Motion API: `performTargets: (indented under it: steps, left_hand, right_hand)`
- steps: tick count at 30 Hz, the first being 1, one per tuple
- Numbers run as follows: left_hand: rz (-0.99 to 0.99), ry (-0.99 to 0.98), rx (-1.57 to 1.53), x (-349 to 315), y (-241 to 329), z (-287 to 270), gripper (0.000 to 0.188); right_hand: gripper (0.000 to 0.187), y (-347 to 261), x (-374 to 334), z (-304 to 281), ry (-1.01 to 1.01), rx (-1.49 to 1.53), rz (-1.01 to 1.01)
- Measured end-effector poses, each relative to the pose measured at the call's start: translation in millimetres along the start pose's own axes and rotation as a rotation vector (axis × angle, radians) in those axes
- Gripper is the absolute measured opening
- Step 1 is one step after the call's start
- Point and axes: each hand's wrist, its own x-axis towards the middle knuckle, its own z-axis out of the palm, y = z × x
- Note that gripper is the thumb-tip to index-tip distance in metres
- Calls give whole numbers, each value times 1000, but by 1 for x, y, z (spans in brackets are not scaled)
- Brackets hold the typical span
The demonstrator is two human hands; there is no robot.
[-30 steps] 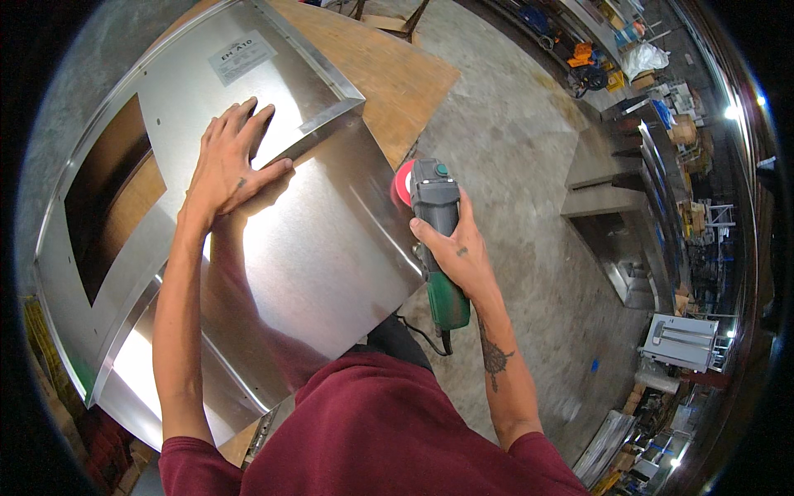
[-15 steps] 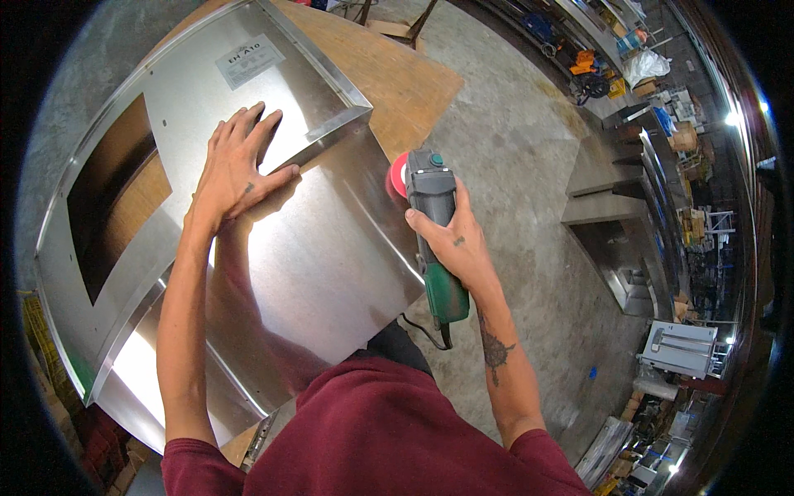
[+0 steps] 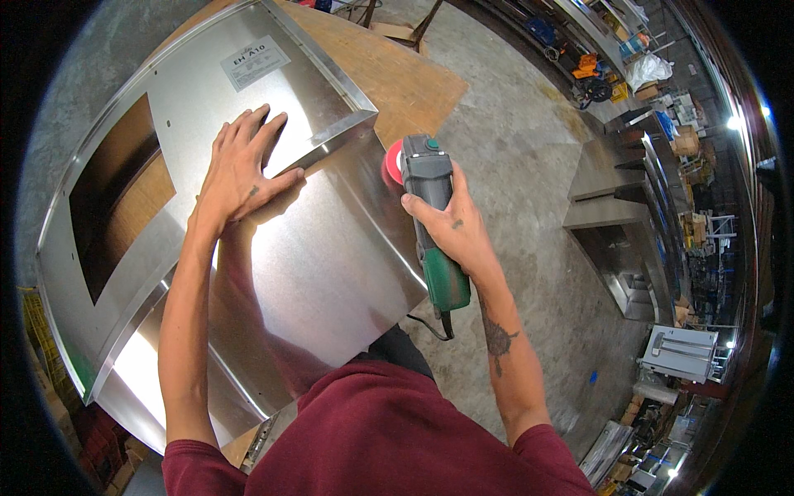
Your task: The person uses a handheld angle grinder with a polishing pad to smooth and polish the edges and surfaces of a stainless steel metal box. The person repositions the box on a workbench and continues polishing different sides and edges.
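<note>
A large sheet-metal housing (image 3: 331,256), shiny and bent, with a rectangular cut-out and a printed label (image 3: 255,63), lies in front of me on a wooden board. My left hand (image 3: 248,169) rests on its upper panel with the fingers spread, thumb by the raised lip. In my right hand (image 3: 453,219) is a green and black angle grinder (image 3: 430,198), gripped round its body. Its red disc (image 3: 394,163) is at the right edge of the metal; whether it touches, I cannot tell. A black cord (image 3: 434,333) trails from the grinder's lower end.
The wooden board (image 3: 413,83) shows beyond the housing. Concrete floor (image 3: 529,331) stretches to the right. Further right stand a steel cabinet-like piece (image 3: 616,240), a grey metal box (image 3: 680,354) and shelves crowded with tools and parts. A yellow crate (image 3: 37,331) is at the far left.
The grinder in my right hand has moved a little up along the metal's right edge, away from me. My left hand stays spread on the panel.
</note>
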Motion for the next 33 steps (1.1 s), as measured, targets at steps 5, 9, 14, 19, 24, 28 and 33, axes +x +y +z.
performTargets:
  steps: [5,9,14,19,24,28,33]
  left_hand:
    - [-14,-30,-23,1,-1,-1,101]
    - [-1,-16,-26,-1,-1,1,100]
    - [-3,-23,-5,0,-2,-2,98]
    - [-4,-25,-1,-1,-1,0,99]
    - [9,-23,-10,0,2,-2,99]
    - [13,-11,-13,-2,0,-2,97]
    - [12,-15,-12,1,1,-1,96]
  right_hand:
    - [115,-3,11,2,-2,15,-43]
    - [115,-5,16,3,-4,1,-55]
    - [113,-18,23,4,-29,43,-63]
    - [111,-19,30,7,-10,12,-116]
    - [107,-28,28,4,-41,42,-60]
    - [106,-32,27,3,-54,2,-18]
    - [107,-5,18,2,23,86,-54]
